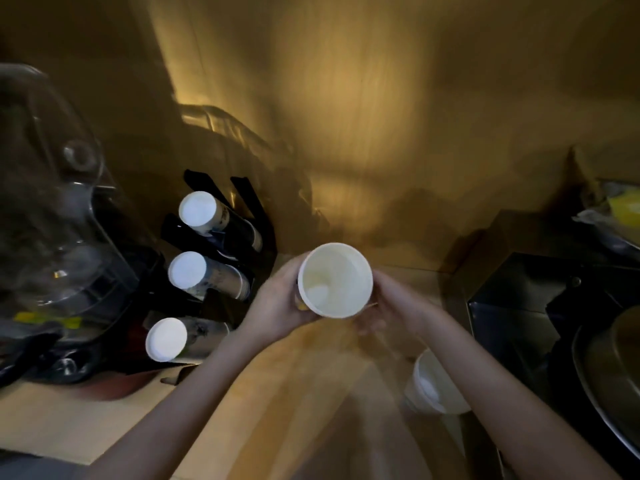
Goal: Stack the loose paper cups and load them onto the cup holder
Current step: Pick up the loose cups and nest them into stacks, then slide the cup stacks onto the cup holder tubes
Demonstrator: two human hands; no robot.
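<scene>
A white paper cup (335,279) stands mouth-up in the middle of the view, held between both hands above the wooden counter. My left hand (277,303) wraps its left side and my right hand (388,306) grips its right side. Whether it is one cup or a stack is hidden by the hands. A black cup holder (239,216) stands at the left with three rows of stacked cups, their white bottoms facing me: a top stack (197,208), a middle stack (187,270) and a bottom stack (166,339). Another loose white cup (433,386) sits on the counter under my right forearm.
A clear glass jug appliance (59,216) stands at the far left. A black box (519,299) and a metal pan (613,368) are on the right, with a yellow item (623,206) behind. A wooden wall (346,116) backs the wooden counter (277,393).
</scene>
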